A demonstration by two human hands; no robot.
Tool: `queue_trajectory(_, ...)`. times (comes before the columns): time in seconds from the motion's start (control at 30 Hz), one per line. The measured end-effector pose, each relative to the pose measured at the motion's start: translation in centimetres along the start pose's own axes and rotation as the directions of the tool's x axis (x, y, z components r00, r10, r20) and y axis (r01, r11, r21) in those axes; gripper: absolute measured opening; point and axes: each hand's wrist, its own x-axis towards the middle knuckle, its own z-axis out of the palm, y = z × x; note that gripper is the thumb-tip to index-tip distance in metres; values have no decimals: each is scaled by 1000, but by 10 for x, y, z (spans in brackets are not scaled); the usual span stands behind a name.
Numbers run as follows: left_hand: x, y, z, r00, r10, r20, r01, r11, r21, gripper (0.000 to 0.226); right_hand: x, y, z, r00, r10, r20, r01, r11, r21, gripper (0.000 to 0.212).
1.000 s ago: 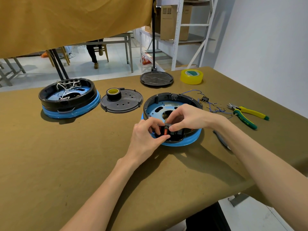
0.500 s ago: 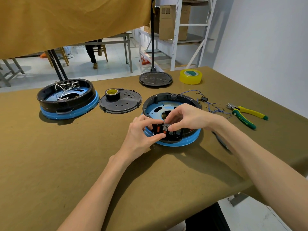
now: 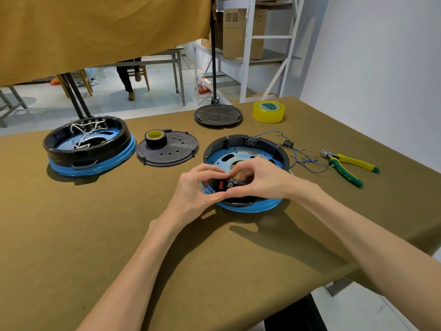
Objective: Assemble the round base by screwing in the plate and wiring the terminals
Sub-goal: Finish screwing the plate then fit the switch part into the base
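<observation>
Here the fingers [image 3: 214, 168] of the left hand [image 3: 195, 187] curl toward the thumb and pinch a small black switch [image 3: 226, 185] with a red face, at the near rim of the base [image 3: 245, 173]. The right hand [image 3: 260, 177] mirrors it: its forefinger arches over the top of the switch and its thumb comes in from below, so both hands pinch the same part and their fingertips nearly meet above it. Both forearms reach in from the near edge of the tabletop [image 3: 119, 235], the left from lower left, the right from lower right, wrists slightly raised.

The base sits on the tabletop in front of the person, open side up, a black ring over a blue-wrapped lower band, with a blue plate inside it pierced by dark slots.

Two such bases are in view; the second base [image 3: 89, 145] stands well to the left, with white wires tangled inside. Two black round covers lie flat: one cover [image 3: 167, 149] between the two bases, carrying a roll of black tape [image 3: 155, 137] with a yellow core, and a far cover [image 3: 218, 115] beyond, at the foot of a dark pole. One roll of yellow tape [image 3: 269, 111] stands near the far edge. Right of the base lies a bunch of thin blue wires [image 3: 303, 158] with a small black connector [image 3: 288, 144], and just beyond them one pair of pliers [image 3: 346, 163] with yellow and green handles.
</observation>
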Motion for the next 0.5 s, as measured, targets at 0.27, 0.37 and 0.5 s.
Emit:
queue_trajectory(0.27, -2, 6, 4, 997, 36, -65, -34, 999, 27, 40, -7, 4, 10, 984, -108, -140, 104, 994, -32, 34)
queue_trajectory(0.37, -2, 4, 6, 996, 11, -90, 0, 993, 120, 40, -9, 5, 10, 984, -107, -146, 100, 994, -53, 43)
queue_trajectory(0.5, -1, 5, 4, 997, 26, -76, -14, 987, 161, 41, -9, 7, 12, 979, -119, -166, 109, 992, -67, 48)
